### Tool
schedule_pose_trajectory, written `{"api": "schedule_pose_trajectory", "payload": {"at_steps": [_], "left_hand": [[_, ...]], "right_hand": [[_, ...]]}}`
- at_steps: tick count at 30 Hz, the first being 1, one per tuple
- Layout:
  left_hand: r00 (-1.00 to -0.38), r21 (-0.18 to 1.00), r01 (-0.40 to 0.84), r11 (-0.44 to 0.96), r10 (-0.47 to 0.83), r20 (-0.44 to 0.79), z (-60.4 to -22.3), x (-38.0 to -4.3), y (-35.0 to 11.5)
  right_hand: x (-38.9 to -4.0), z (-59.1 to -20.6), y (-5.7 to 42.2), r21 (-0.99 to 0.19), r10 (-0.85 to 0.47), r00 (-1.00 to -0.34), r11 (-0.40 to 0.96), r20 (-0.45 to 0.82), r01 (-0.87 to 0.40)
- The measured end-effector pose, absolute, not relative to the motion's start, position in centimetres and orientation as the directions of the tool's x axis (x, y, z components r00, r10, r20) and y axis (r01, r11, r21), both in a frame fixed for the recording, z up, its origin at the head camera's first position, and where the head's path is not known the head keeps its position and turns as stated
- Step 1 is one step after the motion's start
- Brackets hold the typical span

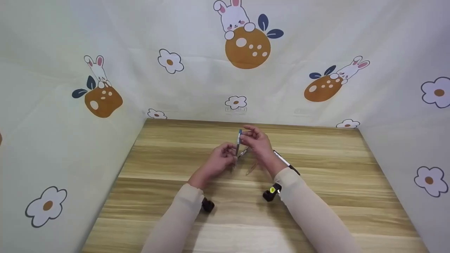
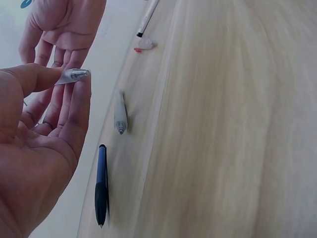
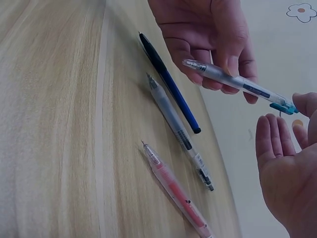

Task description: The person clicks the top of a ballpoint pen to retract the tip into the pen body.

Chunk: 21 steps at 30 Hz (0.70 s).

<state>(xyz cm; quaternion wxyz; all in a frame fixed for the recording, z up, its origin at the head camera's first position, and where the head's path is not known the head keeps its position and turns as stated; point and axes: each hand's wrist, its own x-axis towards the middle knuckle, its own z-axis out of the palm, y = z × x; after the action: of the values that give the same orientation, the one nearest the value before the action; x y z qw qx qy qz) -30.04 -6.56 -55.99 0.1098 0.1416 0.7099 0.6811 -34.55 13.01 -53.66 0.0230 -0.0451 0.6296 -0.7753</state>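
So the left hand [image 1: 219,161] has a slim clear frosted-plastic pen with a teal end [image 3: 252,89] pinched by its metal-look tip end, thumb on top, and it's up in the air over the middle of the far part of the table. Right hand [image 1: 259,142] is just beyond and to the right, thumb at the teal end, other fingers spread loosely; can't tell if it's really gripping or only touching. Both arms reach in from the near side in cream sleeves [image 1: 309,207]. Under the hands is a wood-grain table [image 1: 158,165] with 4 more pens lying on it, left to right: a shiny blue pen with a black grip [image 3: 173,92], a frosted clear pen with dark markings [image 3: 168,113], a see-through pink pen [image 3: 176,191] and a white pen with black ends [image 1: 285,161]. That's 5 pens total, all skinny and straight.
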Motion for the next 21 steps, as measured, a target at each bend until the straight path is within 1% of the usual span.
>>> {"api": "schedule_pose_trajectory", "payload": {"at_steps": [9, 21], "left_hand": [[-0.933, 0.999, -0.011, -0.041, 0.359, 0.005, -56.1, -30.1, -6.1], [-0.94, 0.997, -0.014, -0.07, 0.341, 0.01, -56.1, -30.0, -5.4]], "right_hand": [[-34.1, -53.1, 13.1, -0.98, -0.119, -0.992, -0.198, 0.05, -0.026], [-34.0, -52.8, 13.3, -0.983, -0.163, -0.986, -0.183, 0.043, -0.013]]}}
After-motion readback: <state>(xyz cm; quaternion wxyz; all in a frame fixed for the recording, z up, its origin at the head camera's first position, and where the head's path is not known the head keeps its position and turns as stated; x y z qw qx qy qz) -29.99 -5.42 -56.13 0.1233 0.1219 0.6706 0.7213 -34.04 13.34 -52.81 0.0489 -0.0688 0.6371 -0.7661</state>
